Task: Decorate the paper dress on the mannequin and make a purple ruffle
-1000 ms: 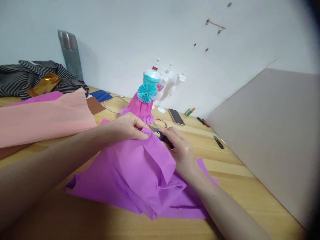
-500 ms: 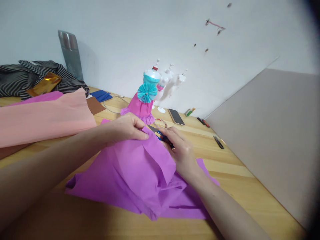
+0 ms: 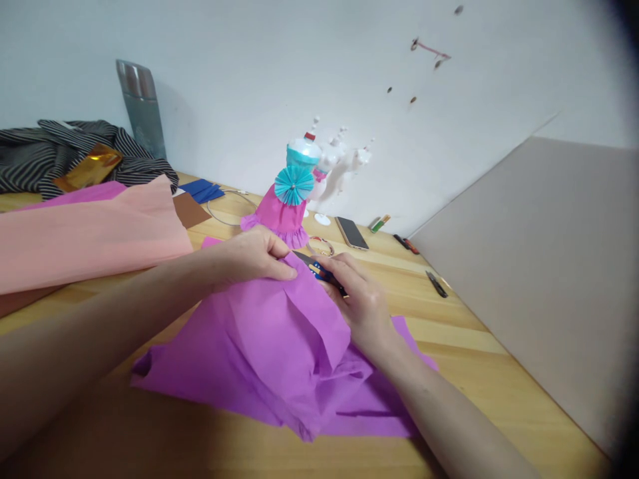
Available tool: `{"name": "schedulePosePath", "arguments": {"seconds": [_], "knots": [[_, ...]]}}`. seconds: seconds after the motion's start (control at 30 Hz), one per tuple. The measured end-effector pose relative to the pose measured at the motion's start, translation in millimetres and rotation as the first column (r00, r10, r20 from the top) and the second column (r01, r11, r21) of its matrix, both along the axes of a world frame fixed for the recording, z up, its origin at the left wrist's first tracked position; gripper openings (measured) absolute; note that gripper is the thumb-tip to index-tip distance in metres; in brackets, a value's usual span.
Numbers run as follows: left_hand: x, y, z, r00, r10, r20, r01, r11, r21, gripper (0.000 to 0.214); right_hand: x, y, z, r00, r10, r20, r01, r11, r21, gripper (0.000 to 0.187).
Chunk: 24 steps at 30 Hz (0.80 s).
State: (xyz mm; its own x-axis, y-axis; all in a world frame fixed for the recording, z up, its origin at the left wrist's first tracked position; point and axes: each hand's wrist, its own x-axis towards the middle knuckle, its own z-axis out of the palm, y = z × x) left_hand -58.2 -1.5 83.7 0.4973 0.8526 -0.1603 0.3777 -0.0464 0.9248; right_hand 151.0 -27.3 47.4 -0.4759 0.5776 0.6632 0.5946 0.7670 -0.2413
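1. Purple sheet (image 3: pixel 264 332): matte, creased, one flap folded over; bunched on the tabletop (image 3: pixel 484 392), upper edge raised.
2. The person's left hand (image 3: pixel 252 256): thumb and fingers pinched on that edge.
3. The person's right hand (image 3: pixel 363 296): wrapped around scissors (image 3: pixel 316 267), blades near the edge.

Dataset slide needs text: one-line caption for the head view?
Left hand pinches a purple sheet; right hand holds scissors at its edge, with a pink-skirted dress form behind.
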Motion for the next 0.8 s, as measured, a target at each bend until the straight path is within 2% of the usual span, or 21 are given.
{"name": "schedulePosePath", "arguments": {"seconds": [0.27,0.53,0.6,0.67,0.73,0.8], "knots": [[0,2,-1.8,1.000,0.006,-0.014,-0.005,1.000,0.020,0.017,0,0,0.7,1.000,0.000,0.017,0.000,1.000,0.013,0.023],[0,1,-2.0,1.000,-0.022,0.015,0.023,1.000,-0.021,0.016,0,-1,3.5,1.000,-0.004,0.001,0.004,0.999,-0.038,0.018],[0,1,-1.3,1.000,-0.026,0.011,0.027,0.999,-0.025,0.017,0,-2,4.4,0.999,-0.027,-0.044,0.022,0.995,-0.101,0.017],[-1,2,-0.8,1.000,-0.012,-0.008,0.012,1.000,-0.004,0.016,0,-3,5.9,0.992,-0.033,-0.118,0.006,0.976,-0.220,0.017],[-2,3,-0.6,1.000,0.003,-0.026,-0.002,1.000,0.031,0.016,-1,-6,8.7,0.982,-0.026,-0.188,-0.048,0.924,-0.380,0.020],[-4,4,-0.4,0.999,0.014,-0.030,-0.012,0.998,0.055,0.017,-2,-10,12.9,0.974,-0.043,-0.221,-0.081,0.849,-0.521,0.025]]}}
